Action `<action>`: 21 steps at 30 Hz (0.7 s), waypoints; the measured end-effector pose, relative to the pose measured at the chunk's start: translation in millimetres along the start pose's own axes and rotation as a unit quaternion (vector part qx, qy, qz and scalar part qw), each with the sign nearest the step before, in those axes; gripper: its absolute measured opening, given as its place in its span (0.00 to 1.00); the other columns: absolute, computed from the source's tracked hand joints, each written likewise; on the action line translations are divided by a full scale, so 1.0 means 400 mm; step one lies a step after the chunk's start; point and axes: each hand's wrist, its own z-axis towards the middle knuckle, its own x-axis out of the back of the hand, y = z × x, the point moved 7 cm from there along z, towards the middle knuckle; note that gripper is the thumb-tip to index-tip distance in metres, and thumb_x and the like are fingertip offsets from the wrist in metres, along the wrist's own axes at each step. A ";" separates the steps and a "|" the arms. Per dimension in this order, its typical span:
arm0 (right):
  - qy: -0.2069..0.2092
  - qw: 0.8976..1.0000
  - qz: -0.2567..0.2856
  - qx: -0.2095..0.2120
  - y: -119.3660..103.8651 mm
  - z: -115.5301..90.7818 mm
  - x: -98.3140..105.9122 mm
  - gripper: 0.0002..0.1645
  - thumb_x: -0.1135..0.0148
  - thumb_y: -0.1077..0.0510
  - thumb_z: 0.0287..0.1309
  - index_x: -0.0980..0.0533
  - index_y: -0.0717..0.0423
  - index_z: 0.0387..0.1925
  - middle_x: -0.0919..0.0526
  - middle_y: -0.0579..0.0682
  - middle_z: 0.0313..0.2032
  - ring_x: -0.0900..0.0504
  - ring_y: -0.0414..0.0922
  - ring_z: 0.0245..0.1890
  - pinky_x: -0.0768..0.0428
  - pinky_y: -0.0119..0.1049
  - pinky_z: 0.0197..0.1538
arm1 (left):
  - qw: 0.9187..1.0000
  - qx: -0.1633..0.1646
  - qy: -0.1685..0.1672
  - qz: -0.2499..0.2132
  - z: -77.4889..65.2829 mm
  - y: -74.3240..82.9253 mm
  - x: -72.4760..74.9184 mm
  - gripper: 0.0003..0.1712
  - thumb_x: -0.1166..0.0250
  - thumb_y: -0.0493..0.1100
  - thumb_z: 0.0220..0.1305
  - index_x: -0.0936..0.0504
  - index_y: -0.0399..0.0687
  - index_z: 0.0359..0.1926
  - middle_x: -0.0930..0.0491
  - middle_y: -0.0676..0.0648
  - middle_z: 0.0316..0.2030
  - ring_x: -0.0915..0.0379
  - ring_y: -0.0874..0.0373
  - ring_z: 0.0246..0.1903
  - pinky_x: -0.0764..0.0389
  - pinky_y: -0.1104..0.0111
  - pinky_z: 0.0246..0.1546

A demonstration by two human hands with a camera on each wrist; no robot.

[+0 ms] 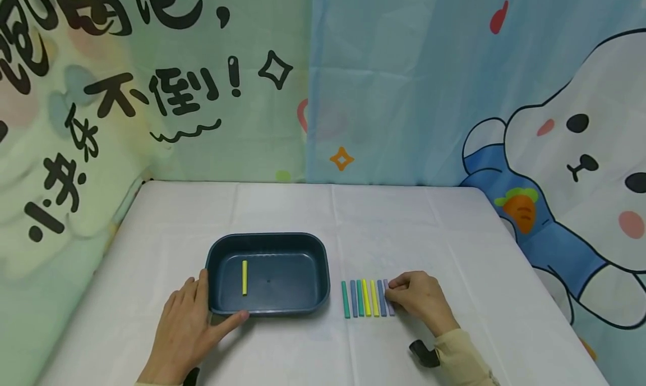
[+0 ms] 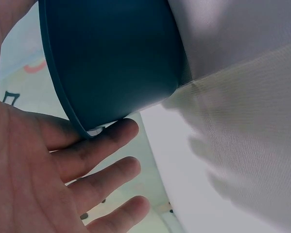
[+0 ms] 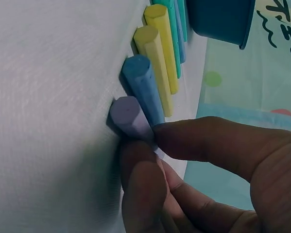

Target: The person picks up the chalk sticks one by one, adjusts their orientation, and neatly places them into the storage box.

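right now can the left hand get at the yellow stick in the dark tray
Probably yes: the left hand touches the dark tray near its left end, the end where the yellow stick lies. The tray is open on top and nothing covers the stick; only the raised wall stands between.

The right hand [image 1: 423, 299] partly covers the purple stick [image 3: 128, 114] at its fingertips, and in its wrist view that stick's far end is hidden behind the fingers. Left of that hand, the row of sticks [image 1: 367, 299] runs off the wrist view's top edge. The left hand [image 1: 184, 321] covers part of the tray [image 1: 292, 285]; in its wrist view the inside is out of sight. A dark object [image 1: 192, 377] beneath that hand's wrist is too cropped to tell. Beyond the left hand, lettering [image 1: 108, 84] is cut by the top and left edges; right of the right hand, a drawn animal [image 1: 565, 189] is cut off too
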 end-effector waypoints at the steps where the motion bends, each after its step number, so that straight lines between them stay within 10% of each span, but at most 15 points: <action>1: 0.001 1.000 -0.001 0.002 0.001 0.002 0.001 0.14 0.27 0.55 0.53 0.15 0.62 0.38 0.14 0.46 0.29 0.20 0.43 0.30 0.23 0.36 0.31 | 1.000 0.000 0.001 0.001 0.000 0.000 0.000 0.70 0.37 0.82 0.52 0.37 0.22 0.70 0.26 0.26 0.57 0.27 0.34 0.55 0.28 0.42 0.58; 10: 0.004 0.996 0.088 -0.025 0.018 0.013 0.015 0.22 0.27 0.51 0.56 0.16 0.63 0.46 0.13 0.51 0.37 0.18 0.44 0.34 0.20 0.37 0.37 | 1.000 -0.004 0.007 0.003 -0.001 0.003 0.003 0.70 0.37 0.82 0.52 0.37 0.22 0.69 0.26 0.27 0.56 0.27 0.35 0.54 0.27 0.42 0.57; 21: -0.015 0.963 0.267 -0.022 -0.054 0.013 -0.003 0.27 0.28 0.54 0.60 0.21 0.69 0.55 0.14 0.56 0.43 0.16 0.42 0.35 0.16 0.32 0.38 | 1.000 -0.007 0.014 0.000 0.000 0.003 0.005 0.69 0.36 0.81 0.52 0.37 0.22 0.69 0.25 0.28 0.54 0.26 0.36 0.52 0.27 0.43 0.56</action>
